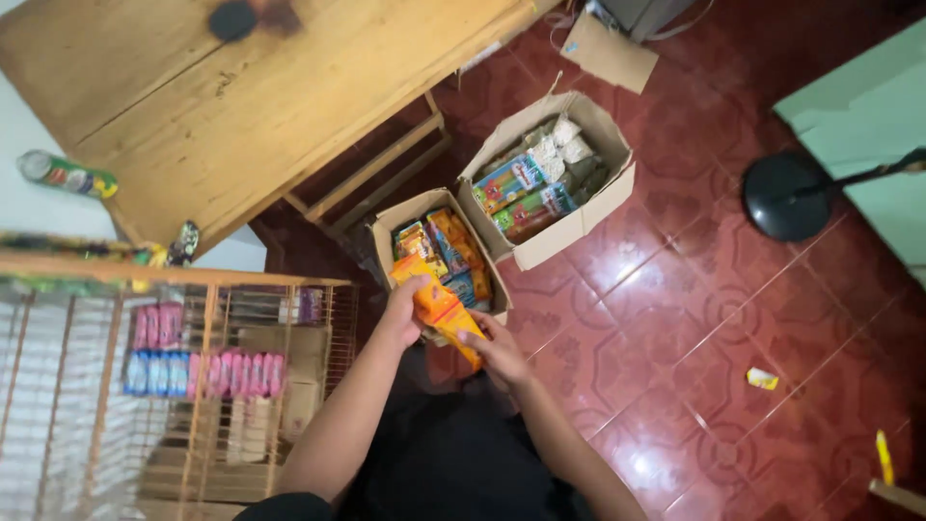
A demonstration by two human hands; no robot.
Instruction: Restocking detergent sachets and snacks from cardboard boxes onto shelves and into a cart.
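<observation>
While a wire rack (pixel 174 386) of pink and blue packets stands at the far left, the left hand (pixel 403 309) curls closed around the upper end of an orange packet (pixel 444 314). Just right, the right hand (pixel 497 352) pinches its lower end, above the small cardboard box (pixel 386 227). A bigger box (pixel 598 207) sits farther right on red tiles (pixel 694 318).

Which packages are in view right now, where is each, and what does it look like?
Orange packet: long, flat, held by left hand and right hand.
Near box: brown cardboard, open, orange and blue packets.
Far box: larger, open, green and white packs.
Rack packets: pink and blue row.
</observation>
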